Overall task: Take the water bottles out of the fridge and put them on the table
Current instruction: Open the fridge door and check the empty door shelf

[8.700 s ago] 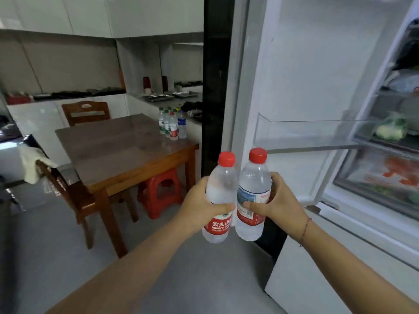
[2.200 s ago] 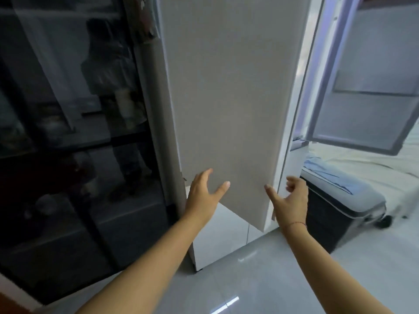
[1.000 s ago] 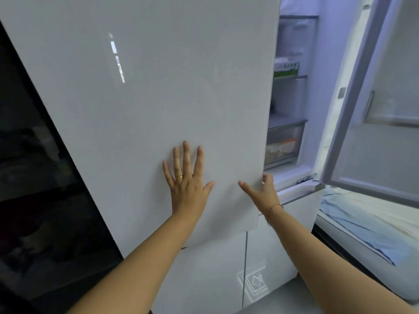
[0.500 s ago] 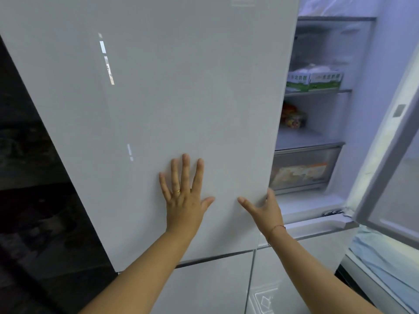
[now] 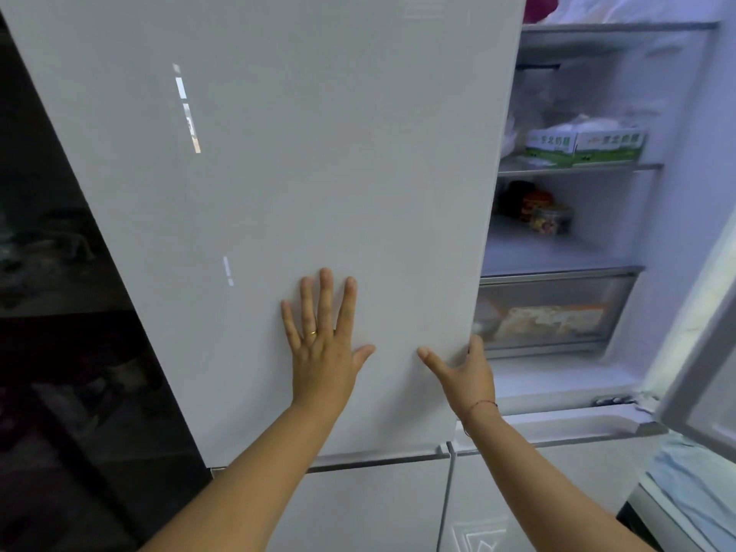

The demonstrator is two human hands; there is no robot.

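The white left fridge door fills most of the view and looks nearly flush with the fridge body. My left hand lies flat on it, fingers spread, holding nothing. My right hand is at the door's right edge, thumb on the front and fingers curled around the edge. To the right, the lit fridge interior is open to view. No water bottle shows in this view.
Inside are green-and-white cartons on a shelf, jars below them, and a clear drawer. The right fridge door stands open at the far right. Lower white drawer fronts sit beneath. Dark glass is on the left.
The two bottles I held earlier are gone from my hands. Over the last second the left door has swung towards the fridge body, with both hands staying on it.
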